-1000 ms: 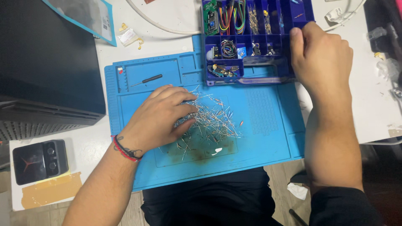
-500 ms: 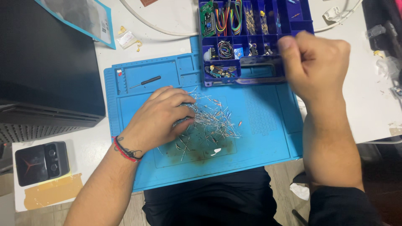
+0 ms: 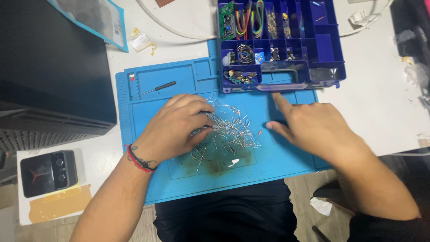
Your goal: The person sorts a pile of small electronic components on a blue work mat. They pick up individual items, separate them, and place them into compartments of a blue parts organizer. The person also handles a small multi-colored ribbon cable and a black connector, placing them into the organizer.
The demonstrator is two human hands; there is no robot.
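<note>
A loose pile of small wire-legged resistors (image 3: pixel 228 130) lies in the middle of a blue work mat (image 3: pixel 286 157). My left hand (image 3: pixel 177 127), with a red and black wristband, lies on the pile's left side. Its fingers and thumb are curled around a bunch of the wires. My right hand (image 3: pixel 313 127) hovers low over the mat just right of the pile, fingers spread and holding nothing. Its index finger points up toward the blue compartment box (image 3: pixel 329 49), which holds jumper wires and small parts at the mat's far edge.
A big black case (image 3: pixel 53 67) fills the left side. In front of it sit a small black device (image 3: pixel 47 172) and a strip of tan tape (image 3: pixel 58 204). A small screwdriver (image 3: pixel 159 87) lies on the mat's upper left. A white cable (image 3: pixel 170 29) runs behind.
My right hand has come down from the compartment box to the mat beside the pile, and its fist has opened. My left hand stays on the pile.
</note>
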